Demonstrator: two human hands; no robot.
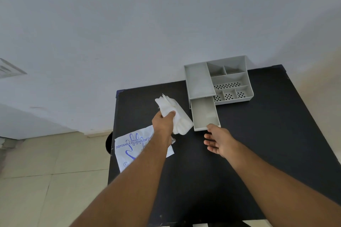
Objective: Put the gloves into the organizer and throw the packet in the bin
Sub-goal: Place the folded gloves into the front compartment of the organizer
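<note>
My left hand (163,122) is closed around a bundle of white plastic gloves (178,116), held just above the black table. The empty glove packet (132,149), white with blue print, lies flat at the table's left edge, partly under my left forearm. A grey organizer (217,77) with several compartments stands at the back of the table, and its drawer (204,114) is pulled out toward me and looks empty. My right hand (218,140) is open, fingers apart, with the thumb at the drawer's front edge. The gloves hang just left of the drawer.
The black table (249,143) sits against a pale wall. Beige tiled floor (51,171) lies to the left. A dark round object (109,143) shows just past the table's left edge, mostly hidden.
</note>
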